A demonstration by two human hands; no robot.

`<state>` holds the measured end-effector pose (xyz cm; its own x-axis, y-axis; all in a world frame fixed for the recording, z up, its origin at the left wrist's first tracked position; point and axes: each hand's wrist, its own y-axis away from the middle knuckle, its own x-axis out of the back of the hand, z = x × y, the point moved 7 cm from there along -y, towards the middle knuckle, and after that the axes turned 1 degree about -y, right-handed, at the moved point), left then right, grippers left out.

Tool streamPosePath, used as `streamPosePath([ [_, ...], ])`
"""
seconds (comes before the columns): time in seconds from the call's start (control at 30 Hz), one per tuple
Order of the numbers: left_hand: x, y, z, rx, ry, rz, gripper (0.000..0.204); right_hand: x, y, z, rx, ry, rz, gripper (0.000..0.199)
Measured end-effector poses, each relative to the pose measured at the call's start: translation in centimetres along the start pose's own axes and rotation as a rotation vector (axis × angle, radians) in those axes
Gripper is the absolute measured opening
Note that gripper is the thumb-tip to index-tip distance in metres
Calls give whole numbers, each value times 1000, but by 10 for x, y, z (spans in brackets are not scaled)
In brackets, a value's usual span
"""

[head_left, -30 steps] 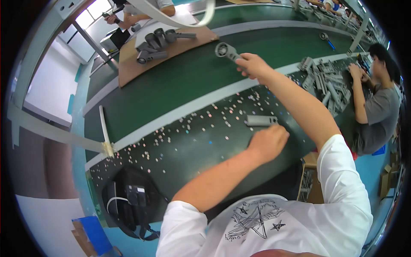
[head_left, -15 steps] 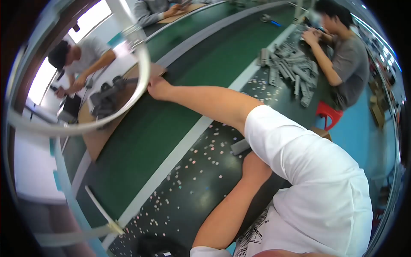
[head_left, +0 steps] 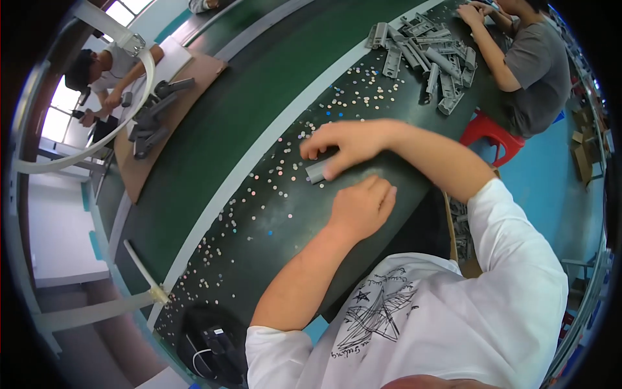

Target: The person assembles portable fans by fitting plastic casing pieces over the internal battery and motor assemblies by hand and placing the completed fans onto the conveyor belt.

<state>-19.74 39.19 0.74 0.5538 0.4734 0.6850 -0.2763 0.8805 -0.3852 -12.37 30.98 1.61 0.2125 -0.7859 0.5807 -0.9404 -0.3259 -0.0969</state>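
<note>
A short grey plastic piece (head_left: 315, 172) lies on the dark table in front of me, partly covered by my right hand. Over it is my right hand (head_left: 353, 144), fingers bent and spread apart, the thumb overlapping the piece's near end. Whether the thumb presses on it I cannot tell. Just nearer to me, my left hand (head_left: 361, 209) is closed with its fingers curled at the tabletop. What it holds, if anything, is hidden.
Small pale and blue dots speckle the dark table (head_left: 285, 227). Beyond runs a green conveyor belt (head_left: 214, 123). Grey plastic parts (head_left: 427, 55) are heaped at the far right by a seated co-worker (head_left: 534, 58). More lie on a brown board (head_left: 201, 78), near another person. A white curved tube (head_left: 146, 84) stands left.
My right hand has come back from the board across the belt to the grey piece near me. My left hand now shows, no longer covered by my right sleeve. The whole view has shifted.
</note>
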Motion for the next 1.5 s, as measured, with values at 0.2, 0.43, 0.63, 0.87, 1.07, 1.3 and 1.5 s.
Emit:
streamPosePath([
  [0.2,-4,1,14,-21,13,-39,15,2,17,-1,23,513,236,42],
  [0.43,0,9,4,104,90,-4,17,81,65,52,-427,753,911,42],
  [0.63,-4,4,4,100,125,-52,17,83,66,25,-86,850,1059,33],
  [0.87,-1,6,0,104,120,-31,18,31,29,15,-42,386,593,22],
  [1.07,-3,5,1,111,99,-47,17,29,29,23,-133,284,469,23],
  [1.3,-4,3,3,116,106,-47,18,31,18,23,-200,183,542,24],
  [1.5,-4,5,-7,138,98,-48,19,85,-109,33,-54,233,689,20],
])
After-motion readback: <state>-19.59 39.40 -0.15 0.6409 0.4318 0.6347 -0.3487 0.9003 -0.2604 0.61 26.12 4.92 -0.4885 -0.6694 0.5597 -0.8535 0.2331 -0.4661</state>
